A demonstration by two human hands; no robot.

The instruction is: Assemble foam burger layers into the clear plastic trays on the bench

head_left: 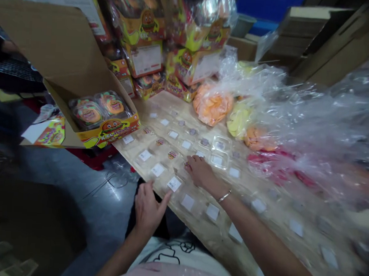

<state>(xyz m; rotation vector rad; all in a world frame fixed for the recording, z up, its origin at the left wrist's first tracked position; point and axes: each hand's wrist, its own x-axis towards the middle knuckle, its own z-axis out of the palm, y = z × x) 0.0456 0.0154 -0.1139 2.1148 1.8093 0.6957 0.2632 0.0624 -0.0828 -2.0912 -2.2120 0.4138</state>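
Resting left hand (148, 210) at board (216, 238) edge; right hand (199, 171) on trays (171, 156).

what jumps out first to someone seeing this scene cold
Rows of small clear plastic trays with white labels cover the wooden board, where the right hand rests on one and the left hand touches the near edge. Behind them stand bright burger-printed candy packs, with more in an open cardboard box at left. Crinkled clear bags of orange and yellow pieces sprawl at right.
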